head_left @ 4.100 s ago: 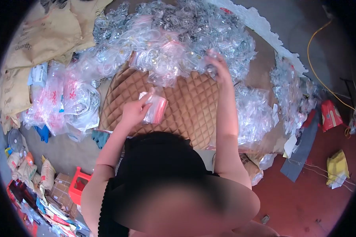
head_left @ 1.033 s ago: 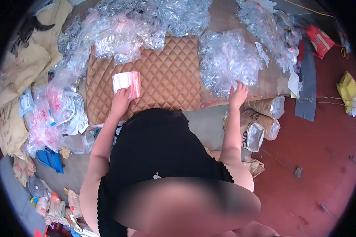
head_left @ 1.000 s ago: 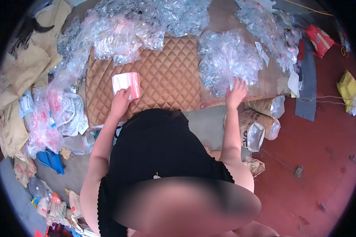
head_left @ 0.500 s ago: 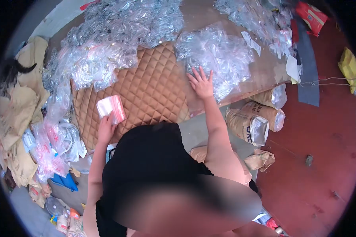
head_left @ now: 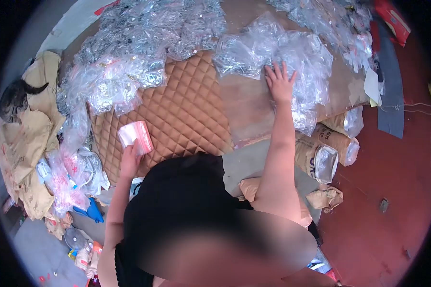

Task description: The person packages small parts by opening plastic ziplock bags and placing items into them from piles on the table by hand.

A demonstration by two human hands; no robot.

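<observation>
My left hand [head_left: 130,159] grips the near edge of a stack of small zip-lock bags [head_left: 135,134], white with a pink-red edge. It rests on the brown quilted mat [head_left: 191,105]. Off to the right, my right hand [head_left: 279,86] lies with its fingers spread against a heap of clear plastic bags [head_left: 301,62]. Those bags seem to have small parts inside, too small to name. Left of the mat's far edge, more filled clear bags [head_left: 115,86] are piled up.
A bare brown strip of table [head_left: 246,105] lies between mat and heap. Paper sacks [head_left: 321,155] stand below the table's right edge, by the red floor [head_left: 368,201]. At far left, a cat [head_left: 17,98] is on brown paper sacks [head_left: 28,138].
My right hand has slid right, and the heap of clear bags has shifted right with it, baring more of the table. My left hand still has the stack on the mat.
</observation>
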